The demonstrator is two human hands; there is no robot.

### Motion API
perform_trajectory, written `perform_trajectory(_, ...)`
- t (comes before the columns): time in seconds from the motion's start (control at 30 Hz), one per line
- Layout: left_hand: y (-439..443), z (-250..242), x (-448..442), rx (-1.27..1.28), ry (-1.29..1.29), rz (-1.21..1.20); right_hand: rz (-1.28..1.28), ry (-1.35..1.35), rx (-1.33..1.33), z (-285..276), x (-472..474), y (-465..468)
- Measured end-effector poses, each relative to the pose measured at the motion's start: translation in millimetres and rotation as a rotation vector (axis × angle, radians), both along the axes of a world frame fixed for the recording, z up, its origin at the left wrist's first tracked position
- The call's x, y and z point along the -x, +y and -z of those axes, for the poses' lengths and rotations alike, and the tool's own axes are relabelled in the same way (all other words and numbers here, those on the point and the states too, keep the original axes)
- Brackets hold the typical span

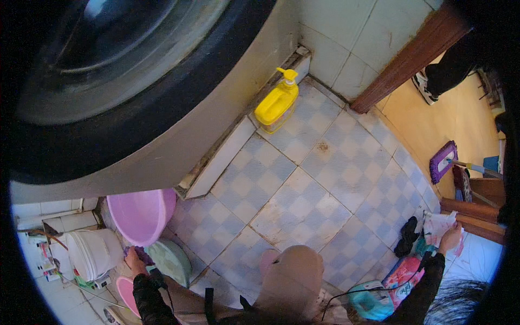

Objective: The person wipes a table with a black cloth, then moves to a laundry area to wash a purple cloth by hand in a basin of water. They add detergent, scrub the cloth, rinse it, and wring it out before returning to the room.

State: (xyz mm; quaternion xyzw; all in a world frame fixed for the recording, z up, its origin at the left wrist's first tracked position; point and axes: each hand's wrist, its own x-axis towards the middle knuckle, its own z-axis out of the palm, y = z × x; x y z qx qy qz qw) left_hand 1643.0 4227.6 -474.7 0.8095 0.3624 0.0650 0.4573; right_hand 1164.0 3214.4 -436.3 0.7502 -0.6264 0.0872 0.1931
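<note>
At lower left, my left hand (pixel 136 263) grips a bunched purple cloth (pixel 143 255) above the green basin (pixel 174 260). Over at lower right, my right hand (pixel 451 239) pinches a thin white plastic packet (pixel 438 224) with pink marks. Below that packet lies a crumpled black item (pixel 407 237), perhaps cloth. Near my right forearm are a pink printed bag (pixel 404 274) and a teal bag (pixel 370 300). Much of each hand's grip is turned away from view.
A front-loading washing machine (pixel 170 154) fills the upper left. A yellow pump bottle (pixel 277 101) leans at its base. Purple basin (pixel 142 215), pink basin (pixel 126 290) and white bucket (pixel 95 252) stand left. Beyond the doorway are a purple mop (pixel 443 162) and another person's shoe (pixel 424 88).
</note>
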Motion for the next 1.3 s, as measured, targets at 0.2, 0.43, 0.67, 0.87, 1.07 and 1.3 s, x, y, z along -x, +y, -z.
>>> perform_trajectory(0.2, 19, 28, 10, -0.049, 0.186, 0.141, -0.695, -0.119, 0.046, -30, -133, 92)
perform_trajectory(0.43, 46, 55, 14, 0.405, -0.073, -0.257, -1.281, -0.229, 0.025, -11, -297, 256)
perform_trajectory(0.67, 72, 98, 36, 0.473, -0.198, -0.338, -1.851, -0.152, -0.3, 37, -432, 442)
perform_trajectory(0.87, 80, 124, 61, 0.584, -0.216, -0.406, -1.742, 0.465, -0.593, 17, -453, 509)
perform_trajectory(1.07, 69, 121, 79, 0.58, -0.182, -0.447, -1.591, 0.453, -0.635, -1, -435, 531)
perform_trajectory(1.3, 61, 107, 76, 0.631, -0.162, -0.393, -1.812, 0.536, -0.482, 8, -413, 528)
